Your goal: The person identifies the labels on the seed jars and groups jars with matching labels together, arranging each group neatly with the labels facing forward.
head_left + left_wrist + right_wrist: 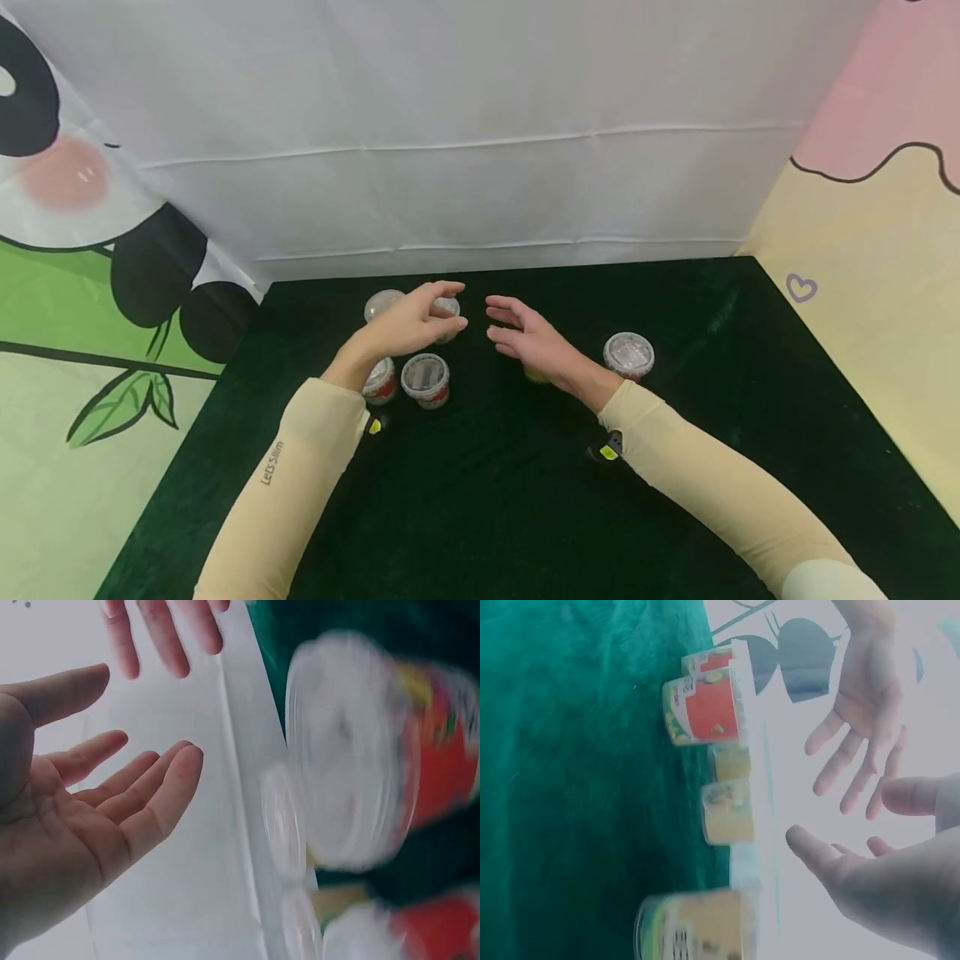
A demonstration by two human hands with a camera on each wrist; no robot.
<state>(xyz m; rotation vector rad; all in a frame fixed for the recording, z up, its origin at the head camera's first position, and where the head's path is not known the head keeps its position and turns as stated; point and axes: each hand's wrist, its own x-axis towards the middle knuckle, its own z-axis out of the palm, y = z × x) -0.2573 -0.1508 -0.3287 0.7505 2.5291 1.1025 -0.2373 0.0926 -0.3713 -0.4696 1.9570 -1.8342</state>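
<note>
Both hands are raised over the table with nothing in them. My left hand [408, 321] has loosely spread fingers and hovers over a group of lidded plastic tubs. Two tubs with red on their sides, one [425, 379] fully visible and another [378, 383] partly behind the wrist, stand on its near side. Farther back, a clear-lidded tub [382, 302] and another tub [447, 307] are partly covered by that hand. Facing it across a gap, my right hand [536, 337] is relaxed above a tub [536, 375] that it mostly hides. Beside the right wrist stands another lidded tub [628, 354].
A dark green cloth [480, 500] covers the table. White fabric [480, 192] hangs along the back edge, with printed panels at left and right. In the right wrist view, tubs with red labels [712, 706] and pale yellowish tubs [729, 812] form a row.
</note>
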